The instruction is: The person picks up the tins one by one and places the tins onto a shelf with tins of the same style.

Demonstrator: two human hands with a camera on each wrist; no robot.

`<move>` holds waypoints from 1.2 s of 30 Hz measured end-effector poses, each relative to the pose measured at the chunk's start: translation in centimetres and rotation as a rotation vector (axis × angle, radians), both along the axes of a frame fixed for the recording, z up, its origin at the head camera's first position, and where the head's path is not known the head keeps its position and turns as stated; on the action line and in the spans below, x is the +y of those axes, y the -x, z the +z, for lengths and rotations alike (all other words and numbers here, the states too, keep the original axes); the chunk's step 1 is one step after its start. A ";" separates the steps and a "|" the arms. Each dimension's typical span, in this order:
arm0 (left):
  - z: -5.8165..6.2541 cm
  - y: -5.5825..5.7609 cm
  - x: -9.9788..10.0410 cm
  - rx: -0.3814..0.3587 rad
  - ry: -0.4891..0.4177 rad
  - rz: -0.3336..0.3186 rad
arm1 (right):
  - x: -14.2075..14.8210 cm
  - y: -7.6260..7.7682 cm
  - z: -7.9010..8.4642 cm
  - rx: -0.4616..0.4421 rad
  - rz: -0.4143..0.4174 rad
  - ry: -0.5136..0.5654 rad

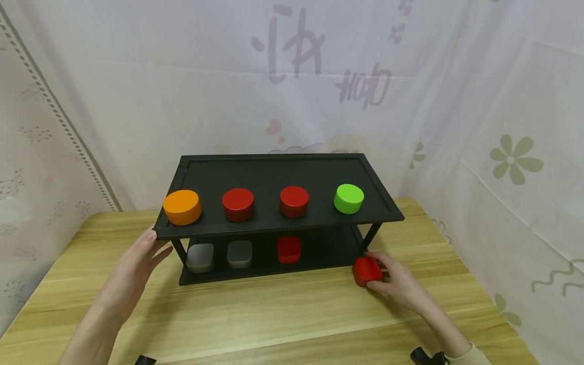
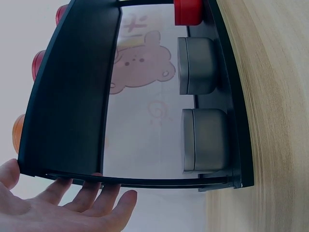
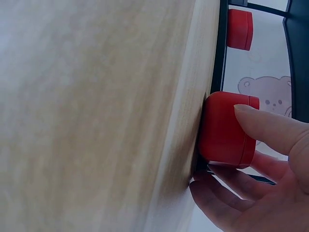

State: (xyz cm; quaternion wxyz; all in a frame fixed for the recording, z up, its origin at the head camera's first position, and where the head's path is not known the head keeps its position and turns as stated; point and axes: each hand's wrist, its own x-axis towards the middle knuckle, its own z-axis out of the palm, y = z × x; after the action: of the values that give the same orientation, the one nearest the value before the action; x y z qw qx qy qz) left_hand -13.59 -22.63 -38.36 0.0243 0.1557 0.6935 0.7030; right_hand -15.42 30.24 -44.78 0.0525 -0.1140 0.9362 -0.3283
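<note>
A black two-tier shelf (image 1: 274,177) stands on the table. My left hand (image 1: 134,271) grips its upper board at the front left corner, thumb at the corner and fingers along the side edge (image 2: 145,182). My right hand (image 1: 401,284) holds a red rounded-square lidded box (image 3: 224,128) between thumb and fingers, at the lower tier's front right end. On that tier sit two grey lidded boxes (image 1: 199,257) and another red box (image 1: 289,249). Along the upper board's front stand an orange round box (image 1: 182,208), two red round ones (image 1: 238,205) and a green one (image 1: 349,198).
The wooden table (image 1: 255,314) extends in front of the shelf and to both sides. A printed white cloth (image 1: 205,91) hangs close behind the shelf and along the sides. Slanted black legs (image 1: 371,235) join the two tiers at the front corners.
</note>
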 end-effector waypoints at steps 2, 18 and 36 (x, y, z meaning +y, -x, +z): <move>0.0 0.0 0.0 0.001 -0.003 -0.001 | 0.0 0.0 0.0 -0.005 -0.002 0.012; -0.1 0.0 -0.1 -0.002 -0.004 -0.002 | 0.1 0.0 -0.1 -0.006 0.019 0.045; -0.2 0.2 -0.1 0.043 -0.020 -0.027 | -0.3 0.2 0.4 0.046 0.029 0.056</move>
State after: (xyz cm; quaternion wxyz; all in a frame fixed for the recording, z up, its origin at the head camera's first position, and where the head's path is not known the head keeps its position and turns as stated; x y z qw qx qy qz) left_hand -13.75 -22.72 -38.52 0.0173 0.1804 0.6847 0.7060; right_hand -15.64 29.95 -44.43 0.0326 -0.1367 0.9258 -0.3508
